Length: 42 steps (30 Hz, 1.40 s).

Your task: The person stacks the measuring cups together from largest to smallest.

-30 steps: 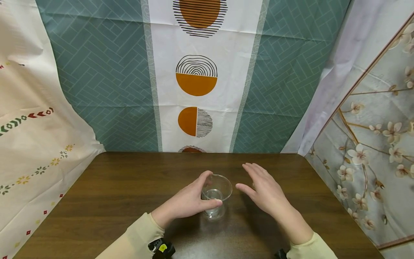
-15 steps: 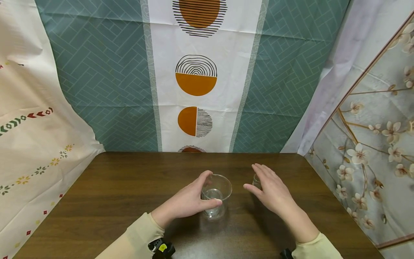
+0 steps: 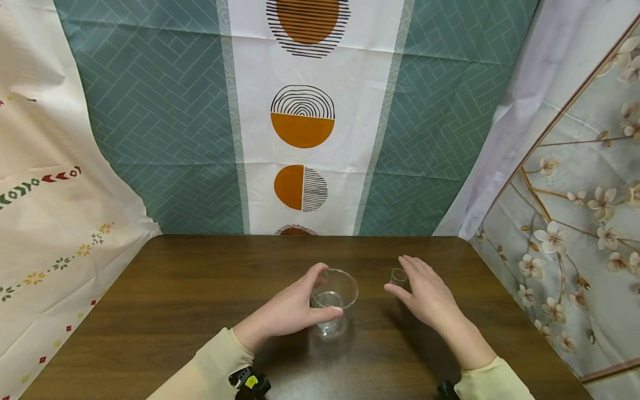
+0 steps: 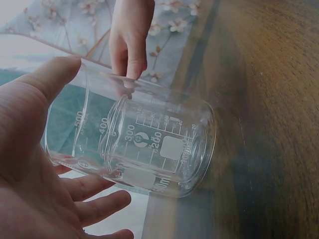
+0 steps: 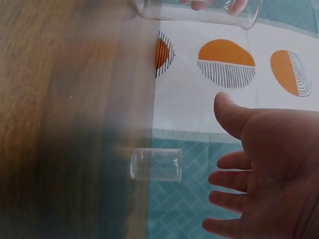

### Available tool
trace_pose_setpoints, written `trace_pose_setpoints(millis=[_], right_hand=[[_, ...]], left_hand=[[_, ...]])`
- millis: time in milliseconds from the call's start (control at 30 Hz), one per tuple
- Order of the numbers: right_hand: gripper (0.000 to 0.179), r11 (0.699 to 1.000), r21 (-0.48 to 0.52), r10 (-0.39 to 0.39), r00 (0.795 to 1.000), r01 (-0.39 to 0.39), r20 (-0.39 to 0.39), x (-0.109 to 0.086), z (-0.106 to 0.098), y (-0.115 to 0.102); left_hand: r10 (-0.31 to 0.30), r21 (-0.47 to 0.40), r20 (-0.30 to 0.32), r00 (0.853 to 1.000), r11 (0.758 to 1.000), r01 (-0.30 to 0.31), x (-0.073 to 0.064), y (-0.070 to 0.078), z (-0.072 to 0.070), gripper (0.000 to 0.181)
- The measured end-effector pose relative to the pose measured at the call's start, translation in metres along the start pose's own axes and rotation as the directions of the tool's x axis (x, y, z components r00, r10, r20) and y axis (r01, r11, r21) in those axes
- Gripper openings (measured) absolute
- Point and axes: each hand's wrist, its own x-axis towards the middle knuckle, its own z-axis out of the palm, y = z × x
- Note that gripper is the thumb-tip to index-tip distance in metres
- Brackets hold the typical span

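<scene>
below everything spread a brown wooden table [image 3: 200, 289]. above it, the right hand [image 3: 425, 294] hovered with fingers extended, while the left hand [image 3: 295, 305] gripped an upright large graduated beaker [image 4: 94, 129]. inside that sat a smaller graduated beaker [image 4: 154, 144]; the smallest glass beaker [image 5: 156, 164] stood near the right hand, apart from it.

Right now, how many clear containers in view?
3. The large beaker stands at the left hand, a smaller beaker sits inside it, and a small container stands near the right hand. Another nested one could be hidden among the overlapping rims.
</scene>
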Motion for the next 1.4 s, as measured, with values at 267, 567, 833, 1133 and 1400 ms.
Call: trace_pose_setpoints(millis=[267,567,833,1133,1400], right_hand=[[0.078,0.998,-0.02,0.06,0.998,-0.059,0.019,0.002,0.005,0.009],[0.073,0.996,-0.023,0.082,0.995,-0.081,0.047,0.005,0.009,0.018],[0.071,0.995,-0.019,0.104,0.992,-0.103,0.073,0.006,0.011,0.021],[0.069,0.993,-0.032,0.117,0.988,-0.114,0.105,0.012,0.014,0.021],[0.067,0.99,-0.042,0.14,0.983,-0.136,0.123,0.017,0.014,0.021]], left_hand=[[-0.003,0.015,-0.005,1.0,1.0,0.003,0.001,0.0,0.0,0.09],[-0.013,0.02,-0.004,1.0,1.0,0.013,0.001,0.0,0.0,0.09],[-0.018,0.012,0.008,1.0,1.0,0.018,0.001,0.0,-0.001,0.093],[-0.017,0.021,0.005,1.0,1.0,0.017,0.001,-0.001,0.0,0.093],[-0.016,0.024,0.003,1.0,1.0,0.016,0.001,-0.001,0.0,0.094]])
